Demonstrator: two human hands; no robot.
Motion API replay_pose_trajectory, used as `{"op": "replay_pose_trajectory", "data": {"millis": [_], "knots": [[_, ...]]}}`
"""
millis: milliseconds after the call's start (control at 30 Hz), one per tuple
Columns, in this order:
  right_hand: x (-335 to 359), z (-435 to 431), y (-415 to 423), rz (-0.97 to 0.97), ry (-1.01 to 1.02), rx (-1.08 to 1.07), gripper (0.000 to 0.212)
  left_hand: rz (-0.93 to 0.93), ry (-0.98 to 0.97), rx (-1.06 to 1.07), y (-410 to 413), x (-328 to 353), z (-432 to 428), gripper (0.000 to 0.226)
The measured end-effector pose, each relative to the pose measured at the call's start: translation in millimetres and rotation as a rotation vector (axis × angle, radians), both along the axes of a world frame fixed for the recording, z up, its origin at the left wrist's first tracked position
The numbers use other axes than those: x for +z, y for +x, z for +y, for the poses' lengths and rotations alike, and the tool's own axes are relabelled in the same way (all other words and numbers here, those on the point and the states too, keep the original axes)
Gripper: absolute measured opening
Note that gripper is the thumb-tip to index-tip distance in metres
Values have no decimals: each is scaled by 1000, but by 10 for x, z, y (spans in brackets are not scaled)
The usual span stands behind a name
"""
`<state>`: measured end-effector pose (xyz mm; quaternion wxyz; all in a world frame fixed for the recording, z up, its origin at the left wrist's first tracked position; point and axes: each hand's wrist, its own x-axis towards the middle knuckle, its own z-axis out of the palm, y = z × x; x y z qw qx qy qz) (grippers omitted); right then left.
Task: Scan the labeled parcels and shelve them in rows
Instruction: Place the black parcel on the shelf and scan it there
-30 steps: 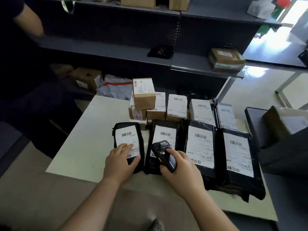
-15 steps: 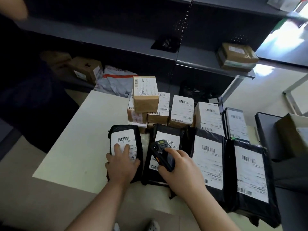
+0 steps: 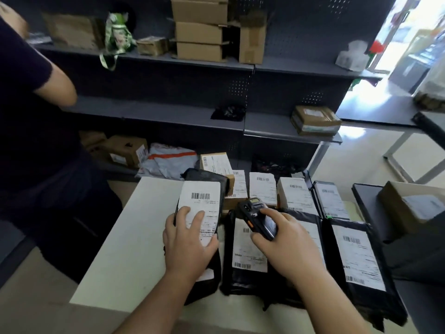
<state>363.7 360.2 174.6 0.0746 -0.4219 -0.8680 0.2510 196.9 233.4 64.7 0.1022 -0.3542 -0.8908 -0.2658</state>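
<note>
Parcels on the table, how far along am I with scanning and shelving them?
Done: stacked cardboard boxes and a taped box sit on the shelves. In hand: the left hand grips a black mailer, the right hand holds the scanner beside it. Left: other black mailers and small labelled boxes lie in rows on the table, unshelved.
</note>
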Motion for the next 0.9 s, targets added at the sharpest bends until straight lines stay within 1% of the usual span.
{"op": "replay_pose_trajectory", "data": {"millis": [100, 200, 433, 700, 900], "knots": [[356, -31, 124, 49, 63, -44, 61, 49, 128, -70, 31, 394, 175, 59], [689, -62, 234, 114, 135, -78, 59, 70, 199, -120, 46, 765, 384, 59], [1223, -177, 341, 196, 242, -102, 59, 117, 279, -174, -30, 1446, 670, 60], [1469, -368, 344, 191, 305, -35, 59, 176, 361, -136, -210, 1731, 587, 58], [1595, -522, 297, 201, 296, 37, 57, 185, 366, -131, -314, 1788, 468, 57]]}}
